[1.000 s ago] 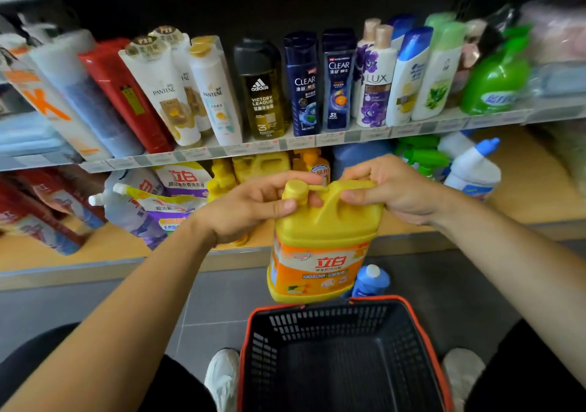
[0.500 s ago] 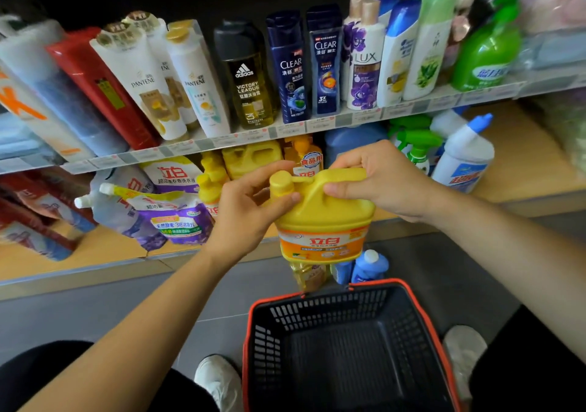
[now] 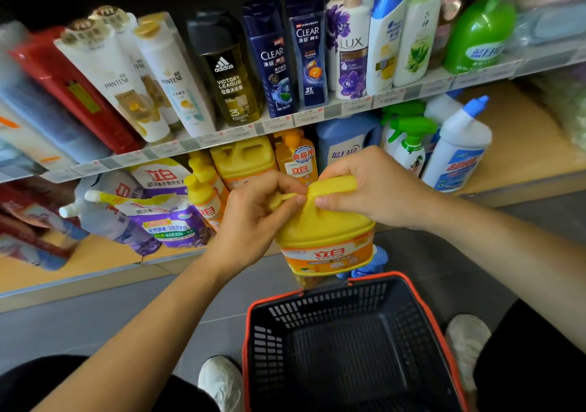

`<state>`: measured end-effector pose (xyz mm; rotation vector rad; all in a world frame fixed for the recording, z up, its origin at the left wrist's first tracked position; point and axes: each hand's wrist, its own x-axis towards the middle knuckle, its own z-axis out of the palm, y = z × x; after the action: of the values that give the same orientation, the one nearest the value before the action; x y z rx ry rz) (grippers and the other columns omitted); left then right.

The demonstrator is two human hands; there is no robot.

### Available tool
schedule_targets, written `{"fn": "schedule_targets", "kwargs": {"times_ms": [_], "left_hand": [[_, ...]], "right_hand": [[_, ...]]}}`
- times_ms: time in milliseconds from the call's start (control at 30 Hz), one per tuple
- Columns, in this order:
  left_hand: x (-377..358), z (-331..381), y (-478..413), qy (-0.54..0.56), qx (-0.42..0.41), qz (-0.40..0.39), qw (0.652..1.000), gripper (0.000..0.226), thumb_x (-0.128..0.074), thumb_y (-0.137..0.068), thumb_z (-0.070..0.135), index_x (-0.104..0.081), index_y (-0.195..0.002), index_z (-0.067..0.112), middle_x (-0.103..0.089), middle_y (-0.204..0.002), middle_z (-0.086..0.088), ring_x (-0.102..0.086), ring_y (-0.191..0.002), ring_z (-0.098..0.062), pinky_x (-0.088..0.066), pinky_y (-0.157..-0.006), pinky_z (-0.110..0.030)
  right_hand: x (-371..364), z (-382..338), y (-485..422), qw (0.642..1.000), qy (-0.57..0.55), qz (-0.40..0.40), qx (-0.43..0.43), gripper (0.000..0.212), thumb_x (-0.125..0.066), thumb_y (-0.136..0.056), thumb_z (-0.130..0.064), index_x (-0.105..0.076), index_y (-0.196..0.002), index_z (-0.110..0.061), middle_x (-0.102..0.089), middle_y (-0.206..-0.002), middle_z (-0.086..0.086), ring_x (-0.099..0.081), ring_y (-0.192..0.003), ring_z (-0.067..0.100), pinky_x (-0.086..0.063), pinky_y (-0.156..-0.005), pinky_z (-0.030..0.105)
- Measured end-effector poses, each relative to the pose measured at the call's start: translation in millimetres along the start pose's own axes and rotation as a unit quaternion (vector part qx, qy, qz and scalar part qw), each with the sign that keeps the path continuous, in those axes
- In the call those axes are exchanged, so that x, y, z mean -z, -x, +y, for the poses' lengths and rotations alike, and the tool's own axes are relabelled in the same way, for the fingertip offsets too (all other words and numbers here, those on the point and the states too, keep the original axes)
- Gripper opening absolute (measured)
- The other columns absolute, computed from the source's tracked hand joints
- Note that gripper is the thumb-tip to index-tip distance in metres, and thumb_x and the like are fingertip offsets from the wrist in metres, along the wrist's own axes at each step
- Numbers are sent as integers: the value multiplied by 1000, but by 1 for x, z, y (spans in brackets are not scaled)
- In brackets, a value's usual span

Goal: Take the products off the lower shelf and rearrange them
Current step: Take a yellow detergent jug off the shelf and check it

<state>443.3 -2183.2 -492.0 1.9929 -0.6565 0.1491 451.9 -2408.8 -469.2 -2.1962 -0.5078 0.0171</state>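
Both grips are clamped on one yellow detergent jug (image 3: 323, 231). The left grip (image 3: 253, 221) curls its fingers round the capped neck. The right grip (image 3: 374, 189) wraps the handle on top, thumb underneath. The jug hangs upright in the air, just in front of the lower shelf's (image 3: 523, 145) front edge and above the far rim of one dark basket (image 3: 333, 310) with an orange rim. A blue bottle (image 3: 379, 258) shows partly behind the jug's bottom right corner; I cannot tell what it rests on.

On the lower shelf, near the middle, stand one more yellow jug (image 3: 241, 158), one orange pump bottle (image 3: 296, 161) and one blue jug (image 3: 344, 139). Left of these are small yellow pump bottles (image 3: 203, 189), at least two. Toward the left end lie soft refill pouches (image 3: 165, 221), overlapping, so their count is unclear. Right of the blue jug are two green trigger sprayers (image 3: 409, 132) and two white bottles with blue caps (image 3: 456, 151).

On the upper shelf (image 3: 317, 117) I count three white Pantene bottles (image 3: 120, 79), one adidas bottle (image 3: 231, 75), two dark-blue CLEAR bottles (image 3: 274, 60) and two LUX bottles (image 3: 352, 47).

The basket sits on the floor between two white shoes (image 3: 222, 380).
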Motion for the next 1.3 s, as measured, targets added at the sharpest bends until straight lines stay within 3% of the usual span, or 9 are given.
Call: {"fn": "schedule_targets", "kwargs": {"times_ms": [133, 267, 367, 533, 600, 700, 900, 1133, 1300], "left_hand": [[-3, 0, -1, 4, 24, -16, 1000, 7, -65, -96, 22, -69, -99, 27, -71, -99, 12, -66, -96, -10, -55, -79, -32], [3, 3, -5, 20, 40, -30, 999, 10, -64, -97, 25, -70, -103, 30, -73, -105, 15, -67, -103, -6, -52, -84, -22], [17, 5, -8, 8, 44, -45, 998, 21, -65, -93, 28, -69, -114, 26, -73, -112, 12, -66, -109, -8, -55, -88, -26], [28, 4, -2, 101, 77, -58, 990, 35, -55, -95, 14, -62, -129, 10, -75, -101, 20, -64, -70, 13, -45, -61, 0], [26, 6, -2, 151, 116, -35, 981, 34, -55, -94, 17, -66, -126, 12, -76, -107, 14, -69, -80, 8, -49, -67, -4], [22, 5, -3, 217, 180, 5, 959, 28, -63, -87, 20, -77, -111, 18, -77, -110, -2, -72, -105, -15, -59, -86, -27], [20, 2, -3, 189, 207, 24, 960, 14, -69, -81, 24, -82, -84, 26, -78, -101, -3, -70, -100, -21, -54, -97, -50], [25, -7, 0, 230, 202, -19, 952, 32, -59, -94, 24, -70, -123, 20, -72, -125, -1, -66, -119, -20, -56, -99, -33], [23, -25, 5, 166, 242, -90, 952, 58, -73, -86, 26, -55, -141, 23, -67, -134, 5, -64, -122, -16, -55, -97, -30]], "right_hand": [[1, 1, 1, 1000, 13, -8, 19, 28, -80, -82, -34, -77, -104, -17, -67, -84, -15, -61, -81, -1, -42, -66, 10], [7, 2, -1, 999, 15, -7, 27, 27, -79, -83, -34, -77, -103, -16, -70, -86, -7, -63, -83, 7, -47, -70, 25], [13, 5, -5, 1000, 4, -10, 24, 25, -80, -83, -33, -77, -103, -18, -70, -87, -10, -64, -83, 5, -48, -69, 22], [20, 10, -12, 1000, -4, -11, 14, 21, -80, -82, -35, -77, -99, -22, -69, -87, -14, -63, -84, 0, -45, -71, 20], [20, 11, -12, 1000, -17, -13, 10, 16, -80, -82, -34, -75, -95, -28, -69, -87, -15, -64, -85, 0, -45, -72, 19], [18, 10, -12, 1000, -24, -14, 6, 18, -80, -81, -34, -77, -97, -25, -70, -87, -15, -65, -86, 1, -47, -72, 20], [8, 8, -8, 999, -21, -30, 1, 25, -81, -82, -31, -78, -102, -18, -71, -89, -13, -65, -87, 3, -47, -74, 20], [11, 12, -10, 998, -63, -4, -22, 23, -81, -81, -30, -78, -100, -17, -73, -92, -4, -68, -91, 10, -56, -81, 37], [20, 15, -14, 982, -176, 64, -35, 13, -81, -80, -17, -74, -89, -22, -74, -90, -1, -68, -88, 9, -55, -81, 30]]}}
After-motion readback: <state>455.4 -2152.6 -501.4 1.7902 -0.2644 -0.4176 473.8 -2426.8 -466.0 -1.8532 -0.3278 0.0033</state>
